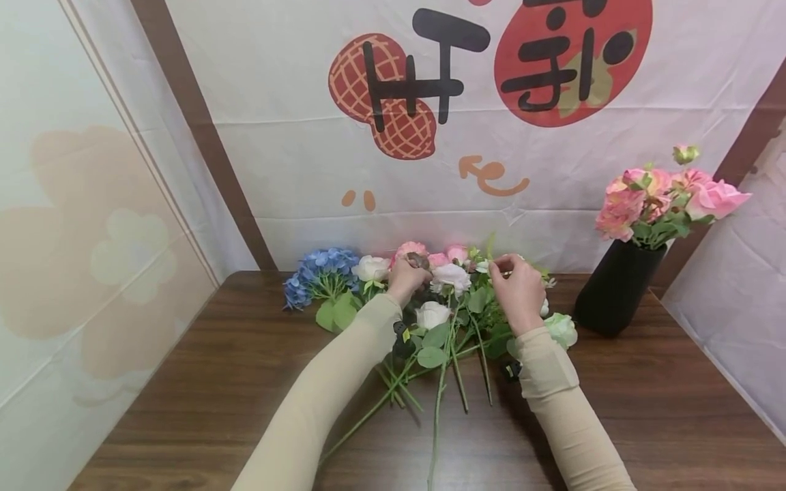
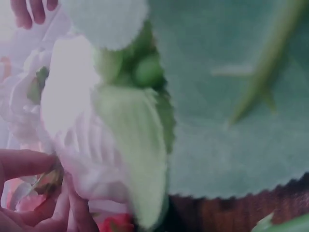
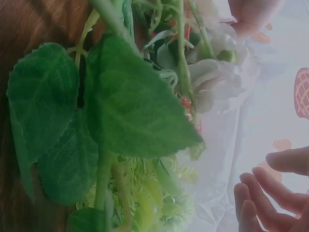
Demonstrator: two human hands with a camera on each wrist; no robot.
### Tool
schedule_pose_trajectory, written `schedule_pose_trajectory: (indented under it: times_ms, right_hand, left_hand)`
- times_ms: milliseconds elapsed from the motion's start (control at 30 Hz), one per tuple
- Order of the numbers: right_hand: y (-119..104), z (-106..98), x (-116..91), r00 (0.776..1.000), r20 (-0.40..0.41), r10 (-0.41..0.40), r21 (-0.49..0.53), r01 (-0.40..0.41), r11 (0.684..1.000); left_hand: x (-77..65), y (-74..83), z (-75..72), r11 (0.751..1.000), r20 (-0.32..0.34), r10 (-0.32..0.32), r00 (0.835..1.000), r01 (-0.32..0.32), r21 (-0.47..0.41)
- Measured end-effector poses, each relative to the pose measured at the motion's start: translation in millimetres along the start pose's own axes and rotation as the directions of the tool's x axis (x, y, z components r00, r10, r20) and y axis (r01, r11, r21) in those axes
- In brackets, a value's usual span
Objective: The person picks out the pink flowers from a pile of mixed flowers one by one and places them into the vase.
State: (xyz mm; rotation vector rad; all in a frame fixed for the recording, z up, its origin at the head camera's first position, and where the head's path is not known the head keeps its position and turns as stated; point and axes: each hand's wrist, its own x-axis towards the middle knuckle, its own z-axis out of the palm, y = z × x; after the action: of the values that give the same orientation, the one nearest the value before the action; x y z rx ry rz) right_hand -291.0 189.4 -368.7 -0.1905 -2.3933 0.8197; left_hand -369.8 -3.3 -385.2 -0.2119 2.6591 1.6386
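My left hand (image 1: pixel 408 281) reaches into a heap of artificial flowers and pinches a small brownish flower (image 1: pixel 419 260). In the left wrist view its thumb and fingers close round a brown-green piece (image 2: pixel 50 181) beside a white rose (image 2: pixel 91 154). Large leaves (image 2: pixel 231 150) fill much of that view. My right hand (image 1: pixel 520 290) hovers over the right part of the heap, near a small white flower (image 1: pixel 483 266). The right wrist view shows its fingers (image 3: pixel 270 195) loosely bent and apart from the thumb, holding nothing. Green leaves (image 3: pixel 140 106) lie below it.
Blue hydrangeas (image 1: pixel 328 269) lie at the heap's left end, a pale green flower (image 1: pixel 561 331) at its right. Several stems (image 1: pixel 439 416) point toward the front of the wooden table (image 1: pixel 202 402). A black vase (image 1: pixel 617 290) with pink flowers (image 1: pixel 660 198) stands at the back right, before a printed cloth.
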Motion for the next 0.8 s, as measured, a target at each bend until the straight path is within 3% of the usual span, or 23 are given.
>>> schedule_pose_trajectory:
  times_ms: [233,567,800]
  right_hand:
    - [1,0,0,1.000,-0.003,0.005,0.004,-0.005,1.000]
    - [2,0,-1,1.000,-0.002,0.004,0.010,-0.004,1.000]
    - [2,0,-1,1.000,0.003,0.002,0.018,-0.002,1.000]
  left_hand:
    - [-1.9,6.4,-2.1,0.996,-0.042,0.014,0.999,-0.018,-0.083]
    - [-1.0,11.3,-1.8,0.975,0.040,-0.036,0.999,0.044,-0.218]
    - [-3.6,15.8,-5.4,0.938,0.057,0.061,0.996,-0.038,-0.344]
